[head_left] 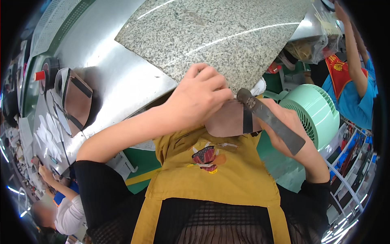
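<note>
A flat brown piece (225, 120) with a black strip across its right side hangs at the near edge of the granite slab (211, 36), in front of my apron. My left hand (201, 95) is curled over its upper left edge, the fingertips mostly hidden behind the knuckles. My right hand (286, 122) is closed at the piece's right end, with a dark metal hammer (276, 122) in it. The hammer's round face points up and left, close to the piece's top edge; its long flat end slants down across my wrist. Its handle is hidden.
Similar brown pieces (77, 99) with black strips stack on the metal table at left, beside a black roll (49, 73) and white slips (48, 136). A mint-green fan (313, 114) stands close at my right. Other people work at far left and right.
</note>
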Motion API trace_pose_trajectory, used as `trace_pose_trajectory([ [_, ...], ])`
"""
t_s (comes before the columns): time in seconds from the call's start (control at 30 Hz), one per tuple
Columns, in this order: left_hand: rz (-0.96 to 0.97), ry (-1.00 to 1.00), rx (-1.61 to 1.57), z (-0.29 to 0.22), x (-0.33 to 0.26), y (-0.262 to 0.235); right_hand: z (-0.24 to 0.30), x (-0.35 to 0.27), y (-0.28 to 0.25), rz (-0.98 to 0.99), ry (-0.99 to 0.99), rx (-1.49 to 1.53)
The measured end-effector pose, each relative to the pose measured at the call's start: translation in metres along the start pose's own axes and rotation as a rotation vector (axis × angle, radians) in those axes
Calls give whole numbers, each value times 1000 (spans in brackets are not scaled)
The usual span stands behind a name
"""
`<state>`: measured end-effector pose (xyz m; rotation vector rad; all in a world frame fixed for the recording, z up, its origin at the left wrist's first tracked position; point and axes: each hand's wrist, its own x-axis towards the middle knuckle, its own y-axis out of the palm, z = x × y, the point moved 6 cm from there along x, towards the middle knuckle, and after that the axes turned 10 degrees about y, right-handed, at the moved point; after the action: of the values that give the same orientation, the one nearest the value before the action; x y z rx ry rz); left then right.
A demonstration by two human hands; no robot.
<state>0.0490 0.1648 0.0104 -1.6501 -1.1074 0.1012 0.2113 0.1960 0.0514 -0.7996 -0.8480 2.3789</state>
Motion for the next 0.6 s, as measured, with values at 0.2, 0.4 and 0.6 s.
trace_pose_trajectory([
  [0.2,51,194,278,-14,-3,4,2,3,-9,-74,-33,27],
  [0.4,-22,0,11,5,-8,-2,8,9,-3,48,-8,-20],
  [0.6,5,169,153,-4,-8,-2,8,7,-12,-68,-19,68],
])
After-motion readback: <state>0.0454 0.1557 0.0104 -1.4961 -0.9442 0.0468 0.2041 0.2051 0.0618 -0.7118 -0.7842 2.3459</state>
